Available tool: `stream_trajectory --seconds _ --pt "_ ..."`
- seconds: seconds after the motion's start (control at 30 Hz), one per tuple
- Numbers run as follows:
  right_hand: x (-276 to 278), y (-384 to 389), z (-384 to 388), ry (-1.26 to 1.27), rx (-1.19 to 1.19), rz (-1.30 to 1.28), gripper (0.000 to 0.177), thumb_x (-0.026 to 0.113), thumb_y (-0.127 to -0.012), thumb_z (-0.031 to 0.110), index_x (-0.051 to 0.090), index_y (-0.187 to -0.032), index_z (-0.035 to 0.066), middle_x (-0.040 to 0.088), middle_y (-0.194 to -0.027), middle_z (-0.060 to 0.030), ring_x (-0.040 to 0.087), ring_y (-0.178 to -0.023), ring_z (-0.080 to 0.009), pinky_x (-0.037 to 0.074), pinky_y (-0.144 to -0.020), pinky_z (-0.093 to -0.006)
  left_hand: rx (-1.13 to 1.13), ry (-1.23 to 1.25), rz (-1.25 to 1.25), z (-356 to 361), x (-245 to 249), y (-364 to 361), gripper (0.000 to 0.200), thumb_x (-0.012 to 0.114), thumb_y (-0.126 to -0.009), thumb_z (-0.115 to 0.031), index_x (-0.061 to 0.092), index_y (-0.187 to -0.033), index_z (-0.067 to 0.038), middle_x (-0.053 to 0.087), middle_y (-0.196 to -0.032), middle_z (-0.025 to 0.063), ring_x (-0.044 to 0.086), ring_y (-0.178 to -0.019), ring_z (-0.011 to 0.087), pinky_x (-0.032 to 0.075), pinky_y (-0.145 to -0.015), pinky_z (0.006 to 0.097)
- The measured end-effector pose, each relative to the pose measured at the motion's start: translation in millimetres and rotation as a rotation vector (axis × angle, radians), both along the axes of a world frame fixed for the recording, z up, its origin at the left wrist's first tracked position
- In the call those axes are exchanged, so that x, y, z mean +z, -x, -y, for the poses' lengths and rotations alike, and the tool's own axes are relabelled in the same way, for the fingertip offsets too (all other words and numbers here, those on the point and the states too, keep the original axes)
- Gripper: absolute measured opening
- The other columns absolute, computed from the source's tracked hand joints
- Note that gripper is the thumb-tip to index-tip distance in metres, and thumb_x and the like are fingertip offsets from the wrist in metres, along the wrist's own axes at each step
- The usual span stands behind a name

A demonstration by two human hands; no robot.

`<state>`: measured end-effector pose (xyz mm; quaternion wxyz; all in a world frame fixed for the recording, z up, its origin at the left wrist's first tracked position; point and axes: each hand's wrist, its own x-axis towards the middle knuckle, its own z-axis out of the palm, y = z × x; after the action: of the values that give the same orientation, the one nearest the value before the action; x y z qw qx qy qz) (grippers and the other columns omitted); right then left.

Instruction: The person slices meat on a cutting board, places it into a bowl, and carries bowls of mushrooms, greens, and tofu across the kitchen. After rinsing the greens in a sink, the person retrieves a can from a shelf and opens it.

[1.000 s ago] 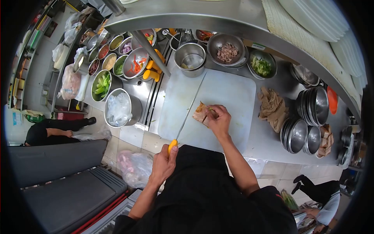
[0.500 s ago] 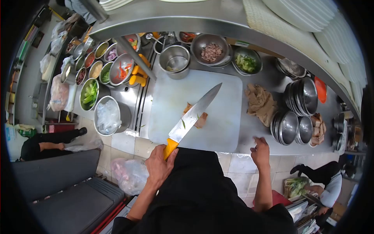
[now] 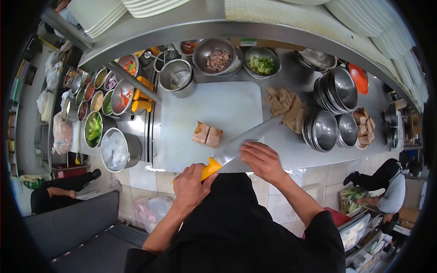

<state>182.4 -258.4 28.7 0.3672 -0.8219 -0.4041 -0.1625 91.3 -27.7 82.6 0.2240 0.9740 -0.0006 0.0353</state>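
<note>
My left hand [image 3: 191,185] is wrapped round the yellow handle of a large kitchen knife [image 3: 249,139]. The wide blade slants up to the right over the board's edge, its tip near the crumpled brown cloth [image 3: 289,109]. My right hand [image 3: 263,160] lies with its fingers stretched along the lower part of the blade, touching or almost touching it; the thumb is hard to make out. On the white cutting board [image 3: 182,113], left of the blade, sit two blocks of cooked meat [image 3: 207,134] with browned edges, side by side.
Stacked metal bowls [image 3: 324,129] and a bowl of meat pieces [image 3: 363,127] stand right. Behind the board are a metal pot [image 3: 176,75], diced meat [image 3: 217,59] and chopped greens [image 3: 261,64]. A steel shelf [image 3: 182,34] overhangs the counter. Other people [image 3: 387,186] crouch at both sides.
The knife has swung down and right, uncovering the meat blocks. My right hand has moved left from beside the board to the blade. The head view has shifted right.
</note>
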Motion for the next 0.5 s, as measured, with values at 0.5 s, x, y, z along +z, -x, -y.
stream_trajectory --seconds 0.5 --pt "-58.9 -4.5 -33.6 -0.274 -0.353 -0.407 0.038 0.072 -0.074 0.009 0.061 -0.110 0.006 0.058 -0.116 -0.0118 0.051 -0.109 -0.0321 0.045 -0.089 -0.0411 0.447 0.332 -0.597 -0.6 55.4 64.2 0.040 0.045 -0.099 -0.037 0.049 -0.088 0.001 0.054 -0.057 0.0274 0.055 -0.062 0.0510 0.040 -0.052 0.0533"
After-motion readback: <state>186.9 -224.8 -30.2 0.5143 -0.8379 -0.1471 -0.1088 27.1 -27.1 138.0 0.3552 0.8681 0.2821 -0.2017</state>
